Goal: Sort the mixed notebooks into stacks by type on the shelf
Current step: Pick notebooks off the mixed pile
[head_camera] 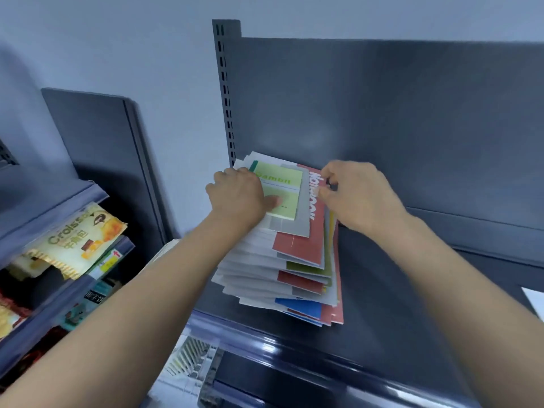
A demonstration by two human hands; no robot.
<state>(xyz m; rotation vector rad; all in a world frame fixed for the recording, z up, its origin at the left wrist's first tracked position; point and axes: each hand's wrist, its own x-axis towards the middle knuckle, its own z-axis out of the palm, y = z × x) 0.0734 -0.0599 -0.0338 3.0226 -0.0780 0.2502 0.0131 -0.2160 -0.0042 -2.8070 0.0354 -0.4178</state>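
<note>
Grey shelf [397, 290] holds one mixed stack [294, 278]. Left hand [238, 192] grips the top green notebook [279, 187]; right hand [359, 195] pinches the red notebook [300, 245]. Sorting seems barely begun: next, lift green clear.

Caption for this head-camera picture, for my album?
Left hand grips the green notebook atop a mixed pile on a shelf; right hand pinches the pile's edge.

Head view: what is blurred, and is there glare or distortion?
Head view: the left hand, right hand and notebook stack are motion-blurred; the croissant packet smears; a soft sheen lies on the shelf back panel; the wide lens bends the edges.
</note>
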